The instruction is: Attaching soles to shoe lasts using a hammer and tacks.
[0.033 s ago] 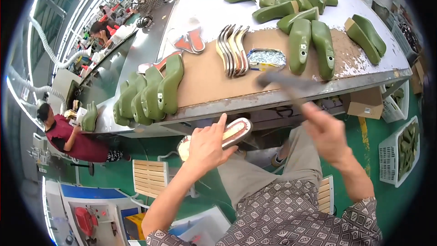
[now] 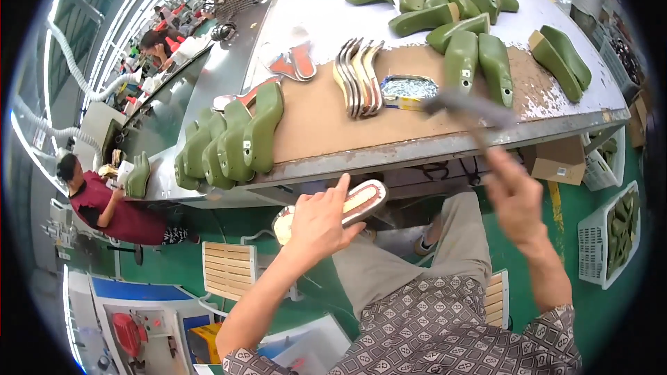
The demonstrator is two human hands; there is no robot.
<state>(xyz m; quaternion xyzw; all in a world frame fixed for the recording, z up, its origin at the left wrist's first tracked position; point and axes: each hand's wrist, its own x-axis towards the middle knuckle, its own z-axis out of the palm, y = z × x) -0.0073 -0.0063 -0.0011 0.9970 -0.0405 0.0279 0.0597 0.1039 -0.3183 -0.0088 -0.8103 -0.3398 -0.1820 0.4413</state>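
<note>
The sole (image 2: 365, 201), cream in the middle with a reddish-brown band and a silvery rim, lies slantwise under the left hand (image 2: 319, 221), above the person's left thigh; one end pokes out to the right between thumb and index finger, the other shows left of the knuckles. The left fingers are partly spread, holding the sole, with the index finger stretched forward and the thumb along the near edge; the other fingertips are partly hidden. Right of them, well apart, the right hand (image 2: 514, 198) has its fingers closed round the handle of a hammer (image 2: 479, 110), whose blurred head is raised ahead of those knuckles. Beyond the left fingertips runs the near edge of the table (image 2: 417, 147). Farther ahead of them on it stand curved insoles (image 2: 356, 80) packed side by side, with a shallow container (image 2: 410, 87) of small shiny pieces just to their right. Green shoe lasts (image 2: 260, 128) stand forward and left of the left fingers, and more green lasts (image 2: 460, 62) lie beyond the hammer. To the right of the right fingers, on the floor, is a white crate (image 2: 593, 253) of green lasts.
</note>
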